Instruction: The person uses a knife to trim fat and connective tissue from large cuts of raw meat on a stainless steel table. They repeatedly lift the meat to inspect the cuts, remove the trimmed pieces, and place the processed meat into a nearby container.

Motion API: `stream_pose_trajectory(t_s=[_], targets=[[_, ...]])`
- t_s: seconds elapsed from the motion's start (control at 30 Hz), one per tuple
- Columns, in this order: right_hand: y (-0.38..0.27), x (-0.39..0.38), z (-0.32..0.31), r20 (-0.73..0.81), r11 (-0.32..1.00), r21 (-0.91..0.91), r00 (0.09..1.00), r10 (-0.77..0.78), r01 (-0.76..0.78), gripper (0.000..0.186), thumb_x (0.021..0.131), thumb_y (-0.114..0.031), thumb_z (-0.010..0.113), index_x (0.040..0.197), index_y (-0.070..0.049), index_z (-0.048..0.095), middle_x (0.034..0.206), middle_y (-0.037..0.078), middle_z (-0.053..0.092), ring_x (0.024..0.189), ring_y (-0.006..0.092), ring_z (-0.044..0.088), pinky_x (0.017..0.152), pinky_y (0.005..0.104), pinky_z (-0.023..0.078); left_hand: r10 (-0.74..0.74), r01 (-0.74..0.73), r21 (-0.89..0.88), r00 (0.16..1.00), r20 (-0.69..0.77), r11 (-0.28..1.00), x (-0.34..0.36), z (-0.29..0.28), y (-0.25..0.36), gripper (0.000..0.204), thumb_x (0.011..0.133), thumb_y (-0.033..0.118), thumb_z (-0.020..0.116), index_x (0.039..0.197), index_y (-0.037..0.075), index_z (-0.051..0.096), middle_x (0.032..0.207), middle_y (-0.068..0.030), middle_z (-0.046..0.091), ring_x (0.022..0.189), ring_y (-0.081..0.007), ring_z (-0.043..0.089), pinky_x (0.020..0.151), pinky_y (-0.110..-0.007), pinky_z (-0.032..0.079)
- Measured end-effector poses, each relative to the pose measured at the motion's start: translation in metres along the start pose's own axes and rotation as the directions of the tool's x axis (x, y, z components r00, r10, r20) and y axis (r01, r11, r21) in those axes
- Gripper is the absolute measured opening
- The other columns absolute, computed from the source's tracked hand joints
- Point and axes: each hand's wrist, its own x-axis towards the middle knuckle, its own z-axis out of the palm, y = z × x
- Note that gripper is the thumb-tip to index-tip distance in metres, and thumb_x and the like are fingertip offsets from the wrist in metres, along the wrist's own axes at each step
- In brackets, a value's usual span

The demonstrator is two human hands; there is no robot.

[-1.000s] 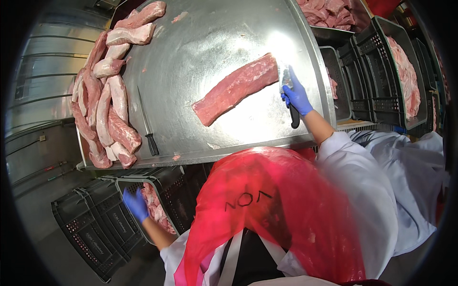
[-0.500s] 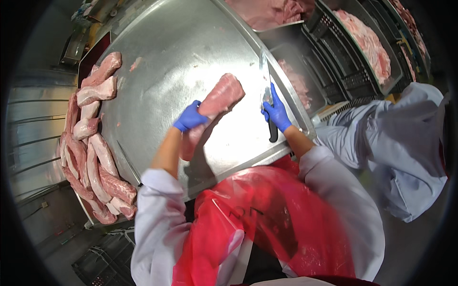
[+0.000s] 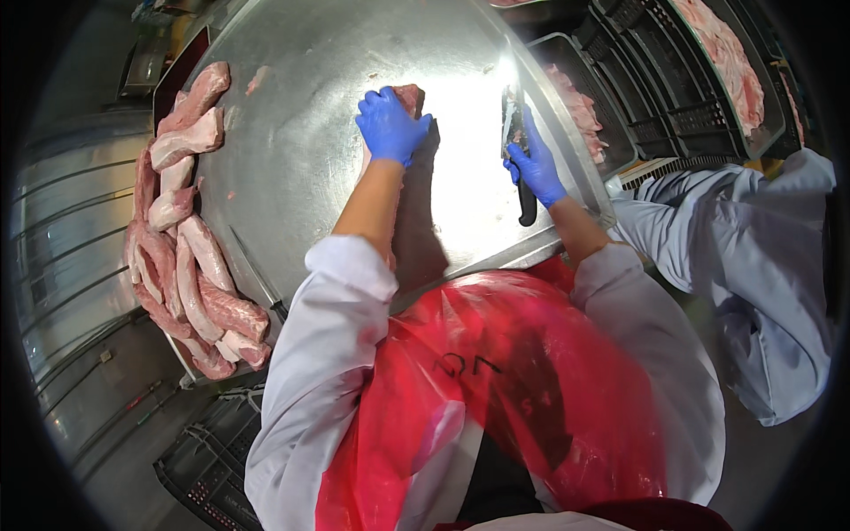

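On the steel table a long pink piece of pork points away from me, mostly hidden under my left hand and forearm. My blue-gloved left hand grips it near its far end, fingers curled over the top. In my right hand, also gloved in blue, is a knife with a black handle. Its blade points away over the table's right side, partly lost in glare, and stays apart from the meat. At the left, several long strips of pork lie heaped along the table's edge.
A thin rod-like tool with a dark handle lies beside the heap. To the right stand black crates and a tub with meat trimmings. Another person's pale clothing is close on the right. A black crate sits low at left.
My left hand has moved farther away and turned over the pork's far end. The pork has swung from slanting right to nearly straight ahead. The knife stays in my right hand.
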Motion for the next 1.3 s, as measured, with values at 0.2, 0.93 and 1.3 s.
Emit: stream_pose_trajectory(t_s=[0.2, 0.93, 1.3], targets=[[-0.008, -0.002, 0.000, 0.003, 0.998, 0.008, 0.998, 0.061, -0.061, 0.082, 0.097, -0.007, 0.058, 0.161, -0.029, 0.012, 0.090, 0.007, 0.062, 0.063, 0.0107, 0.061, 0.051, 0.0261, 0.051, -0.003, 0.012, -0.103, 0.996, 0.092, 0.995, 0.042, 0.011, 0.003, 0.036, 0.084, 0.025, 0.066, 0.105, -0.003, 0.064, 0.102, -0.0244, 0.067, 0.096, -0.0397, 0.067, 0.082, -0.047, 0.056], [-0.023, 0.007, 0.020, -0.050, 0.966, -0.256, 0.998, 0.026, -0.038, 0.086, 0.094, -0.003, 0.057, 0.161, -0.030, 0.010, 0.081, 0.009, 0.065, 0.060, 0.0133, 0.063, 0.051, 0.0298, 0.052, 0.004, 0.071, -0.275, 0.965, 0.262, 0.959, 0.023, -0.006, 0.010, 0.034, 0.087, 0.026, 0.058, 0.103, -0.003, 0.065, 0.096, -0.0270, 0.070, 0.092, -0.0419, 0.069, 0.084, -0.045, 0.054], [-0.071, 0.023, 0.063, 0.328, 0.922, -0.387, 0.936, 0.124, 0.013, 0.083, 0.092, -0.006, 0.057, 0.161, -0.027, 0.015, 0.089, 0.013, 0.068, 0.065, 0.0173, 0.064, 0.062, 0.0320, 0.056, 0.032, 0.092, -0.672, 0.985, 0.169, 0.735, 0.003, -0.005, 0.004, 0.030, 0.084, 0.023, 0.062, 0.088, -0.006, 0.063, 0.079, -0.0257, 0.068, 0.077, -0.0344, 0.069, 0.073, -0.040, 0.053]])
